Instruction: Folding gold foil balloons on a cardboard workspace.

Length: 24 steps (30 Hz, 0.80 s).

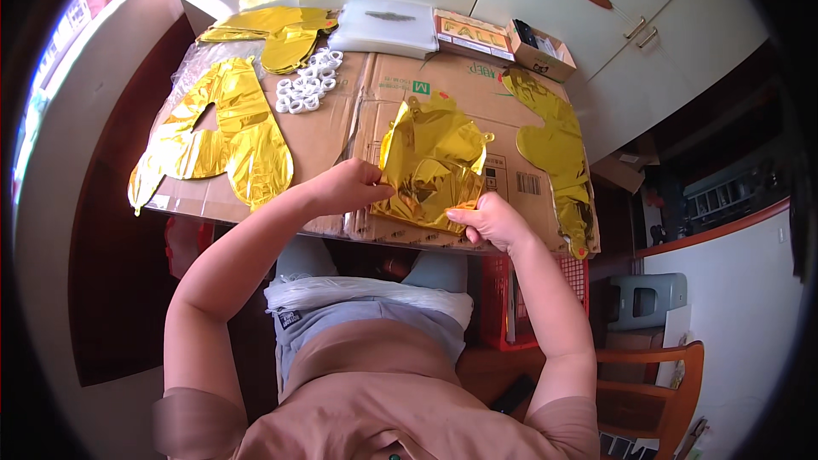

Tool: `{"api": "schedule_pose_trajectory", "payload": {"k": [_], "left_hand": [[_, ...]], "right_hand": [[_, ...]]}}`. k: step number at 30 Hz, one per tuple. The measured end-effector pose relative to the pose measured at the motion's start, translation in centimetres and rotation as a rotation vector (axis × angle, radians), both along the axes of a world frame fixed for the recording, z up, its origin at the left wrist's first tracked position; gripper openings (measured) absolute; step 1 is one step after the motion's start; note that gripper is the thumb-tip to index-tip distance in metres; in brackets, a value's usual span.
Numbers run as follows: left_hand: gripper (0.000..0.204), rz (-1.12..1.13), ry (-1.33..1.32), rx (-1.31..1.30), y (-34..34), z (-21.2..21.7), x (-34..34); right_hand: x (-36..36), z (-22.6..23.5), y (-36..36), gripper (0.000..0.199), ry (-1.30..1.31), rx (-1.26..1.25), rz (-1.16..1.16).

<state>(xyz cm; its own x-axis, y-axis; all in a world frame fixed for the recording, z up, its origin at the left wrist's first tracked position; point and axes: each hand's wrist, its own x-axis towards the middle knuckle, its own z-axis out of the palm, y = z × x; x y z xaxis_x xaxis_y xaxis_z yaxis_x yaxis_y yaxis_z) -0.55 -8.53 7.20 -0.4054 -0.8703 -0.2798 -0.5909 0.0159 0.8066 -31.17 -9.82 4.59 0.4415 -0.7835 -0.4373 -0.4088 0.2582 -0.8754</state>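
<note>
Brown shirt (366,405) nearest; left hand (351,185) and right hand (496,222) pinch gold foil (433,153) between them.

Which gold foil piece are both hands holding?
The middle foil piece, its edges pinched by the left hand and right hand; the other gold pieces lie untouched.

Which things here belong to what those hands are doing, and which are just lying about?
Likely part of it:
- crinkled gold foil piece, pinched by the left hand and right hand
- cardboard surface beneath
- gold foil shape at left, similar material
- white rings, perhaps

Seemingly just about:
- red basket
- grey stool
- wooden chair
</note>
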Motion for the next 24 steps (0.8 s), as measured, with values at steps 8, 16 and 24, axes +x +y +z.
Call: {"api": "schedule_pose_trajectory", "payload": {"k": [8,16,24], "left_hand": [[0.047,0.003,-0.045,-0.057,0.6,-0.4,0.2],[0.073,0.153,0.006,-0.082,1.4,-0.6,-0.3],[0.074,0.176,0.003,-0.103,1.5,-0.4,-0.7]], "right_hand": [[0.7,0.9,1.2,0.021,-0.089,0.109,-0.199],[0.6,1.1,1.6,0.018,-0.134,0.094,-0.252],[1.3,1.7,0.9,0.023,-0.094,0.053,-0.246]]}}
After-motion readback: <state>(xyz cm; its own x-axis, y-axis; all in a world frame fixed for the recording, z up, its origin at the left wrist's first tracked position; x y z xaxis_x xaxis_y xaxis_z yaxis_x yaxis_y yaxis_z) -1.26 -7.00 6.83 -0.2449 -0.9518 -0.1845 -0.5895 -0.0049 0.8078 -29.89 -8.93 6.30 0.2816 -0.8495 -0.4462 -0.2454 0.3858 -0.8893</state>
